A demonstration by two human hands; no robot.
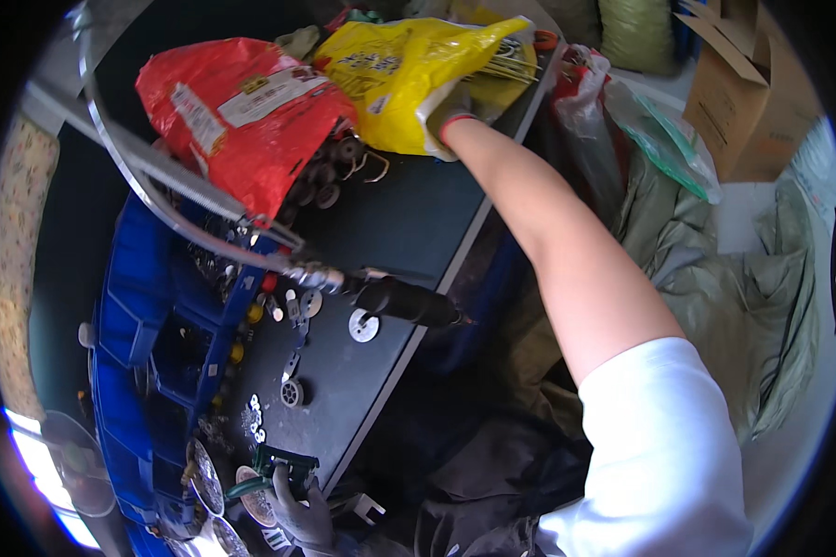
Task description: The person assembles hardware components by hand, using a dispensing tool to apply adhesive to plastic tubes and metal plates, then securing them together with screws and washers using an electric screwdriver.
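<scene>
My left hand (305, 516), in a grey glove, is near the bottom of the view with its fingers closed round a dark green plastic part (288, 457) with a frame-like body. My right arm stretches far across the bench. At its end, my gloved right hand (449, 111) is at the open side of a yellow plastic bag (390, 74); the bag hides its fingers. Thin yellowish sticks or rods (506, 67) poke out beside that bag. Left of it lies a red plastic bag (251, 111), with dark round parts (318, 181) spilling from its mouth.
A black power screwdriver (404, 302) hangs over the dark bench (381, 223) on a coiled hose. Blue bins (172, 325) line the left side. A white disc (363, 325), a grey wheel (292, 393) and small parts lie about. A cardboard box (748, 102) stands at the far right.
</scene>
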